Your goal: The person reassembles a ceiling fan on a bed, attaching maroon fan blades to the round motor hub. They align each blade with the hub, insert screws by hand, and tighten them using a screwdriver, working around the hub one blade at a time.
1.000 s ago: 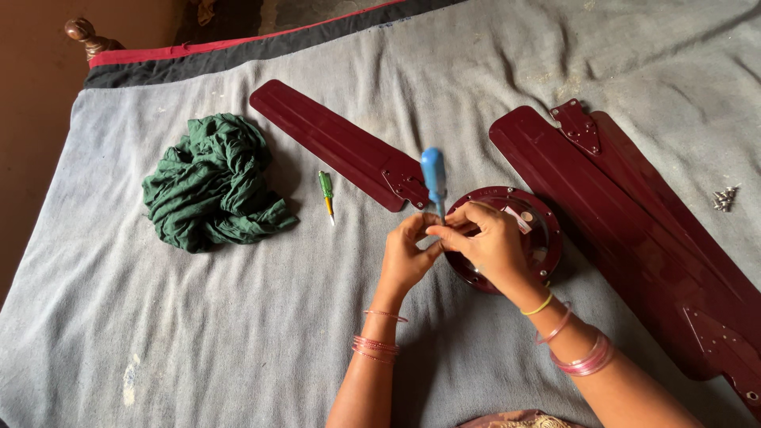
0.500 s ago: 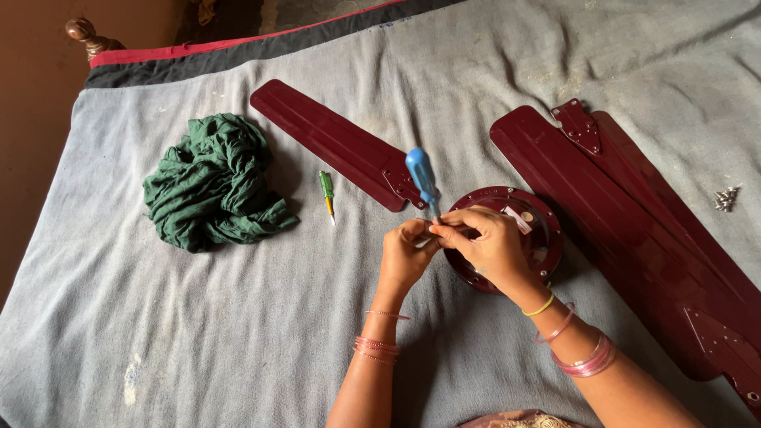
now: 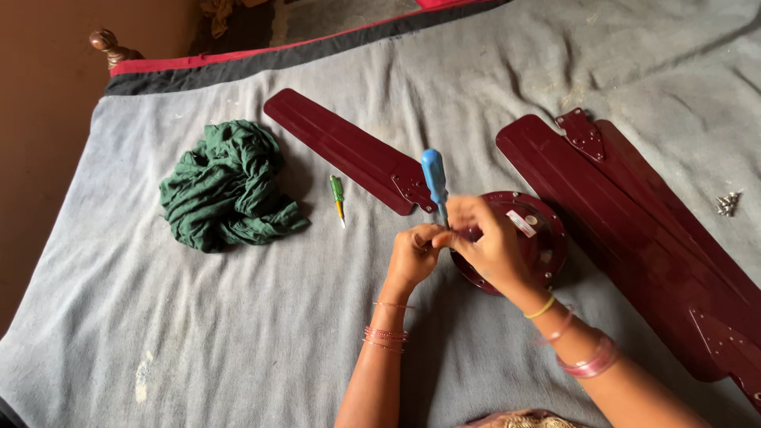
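Observation:
A blue-handled screwdriver (image 3: 434, 176) stands nearly upright at the left edge of a round maroon fan motor hub (image 3: 536, 238). My right hand (image 3: 487, 242) grips its shaft just below the handle, lying over the hub's left side. Pressed against it from the left, my left hand (image 3: 414, 254) has its fingers bunched at the screwdriver's tip; whatever it pinches is hidden. One maroon fan blade (image 3: 349, 149) lies with its bracket end touching the hub.
Two more maroon blades (image 3: 634, 214) lie stacked at the right. A crumpled green cloth (image 3: 226, 186) and a small green-and-yellow screwdriver (image 3: 338, 196) rest on the grey blanket (image 3: 158, 333). Several loose screws (image 3: 727, 203) sit at the far right. A wooden bedpost (image 3: 111, 47) marks the back-left corner.
The screwdriver handle has swung leftward between the earlier frames and stands about upright now. Both hands stayed at the hub's left edge.

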Available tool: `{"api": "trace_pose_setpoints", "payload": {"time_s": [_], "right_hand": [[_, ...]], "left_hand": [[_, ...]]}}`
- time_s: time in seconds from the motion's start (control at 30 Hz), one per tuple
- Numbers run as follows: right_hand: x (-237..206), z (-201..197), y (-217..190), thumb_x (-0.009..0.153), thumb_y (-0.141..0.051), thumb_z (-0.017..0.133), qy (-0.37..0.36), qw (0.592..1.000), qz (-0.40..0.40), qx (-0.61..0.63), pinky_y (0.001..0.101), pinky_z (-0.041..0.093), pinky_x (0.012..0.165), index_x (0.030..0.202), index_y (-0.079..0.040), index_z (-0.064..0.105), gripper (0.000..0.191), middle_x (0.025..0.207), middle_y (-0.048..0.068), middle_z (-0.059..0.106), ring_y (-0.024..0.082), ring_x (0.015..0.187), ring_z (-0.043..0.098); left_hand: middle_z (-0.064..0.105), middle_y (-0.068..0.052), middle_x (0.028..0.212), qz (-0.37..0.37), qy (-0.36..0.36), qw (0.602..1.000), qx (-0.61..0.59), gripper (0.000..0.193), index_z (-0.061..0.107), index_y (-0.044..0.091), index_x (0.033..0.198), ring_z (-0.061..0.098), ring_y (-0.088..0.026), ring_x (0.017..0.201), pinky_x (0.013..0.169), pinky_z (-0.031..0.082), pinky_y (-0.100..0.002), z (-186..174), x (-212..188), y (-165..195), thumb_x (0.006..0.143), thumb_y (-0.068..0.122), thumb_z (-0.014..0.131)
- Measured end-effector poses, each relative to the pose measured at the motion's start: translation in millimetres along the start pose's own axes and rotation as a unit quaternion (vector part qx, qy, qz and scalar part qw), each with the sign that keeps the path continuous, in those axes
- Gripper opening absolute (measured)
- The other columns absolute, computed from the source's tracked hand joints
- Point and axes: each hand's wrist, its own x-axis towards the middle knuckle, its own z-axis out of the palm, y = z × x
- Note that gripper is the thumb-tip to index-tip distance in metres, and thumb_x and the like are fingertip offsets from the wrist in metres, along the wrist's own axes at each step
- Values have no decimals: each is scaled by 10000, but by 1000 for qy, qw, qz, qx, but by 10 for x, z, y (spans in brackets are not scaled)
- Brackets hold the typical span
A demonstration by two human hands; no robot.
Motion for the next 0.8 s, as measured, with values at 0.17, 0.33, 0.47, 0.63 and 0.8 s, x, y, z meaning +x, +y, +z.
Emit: {"api": "trace_pose_setpoints", "payload": {"time_s": [0.17,0.33,0.47,0.63,0.8], "right_hand": [[543,-261,-512,979,-625,710,-65,967,-115,217,386,493,1128,1617,-93,298,927,1607,135,450,239,1376,585],[1277,-335,-729,1043,-516,682,-350,887,-90,289,353,617,942,1349,35,624,633,1162,157,717,227,990,741],[1352,-122,-552,994,-410,675,-503,692,47,515,216,477,405,1094,65,739,489,576,73,664,97,400,561],[1290,-97,-365,1084,-339,668,-402,752,9,522,220,239,427,1126,52,743,400,510,-38,443,27,400,301],[1087,93,-525,1075,-277,609,-129,939,-6,318,202,300,428,1208,5,729,334,673,-63,558,6,473,379]], "left_hand": [[759,-93,911,-35,-43,996,-69,260,716,-6,971,762,-170,863,796,614,-282,-11,50,149,832,-194,603],[753,-95,935,4,-65,998,1,238,709,38,976,759,-225,882,791,603,-326,-83,85,301,860,-139,598],[749,-99,950,9,-81,993,87,123,718,77,962,729,-290,873,751,567,-365,-173,63,437,906,-14,659],[751,-85,958,-30,-89,994,64,97,685,79,990,756,-273,878,752,581,-353,-175,106,559,931,20,637],[754,-92,957,-27,-83,994,60,144,681,75,996,755,-294,891,762,589,-362,-169,121,545,915,-25,615]]}}
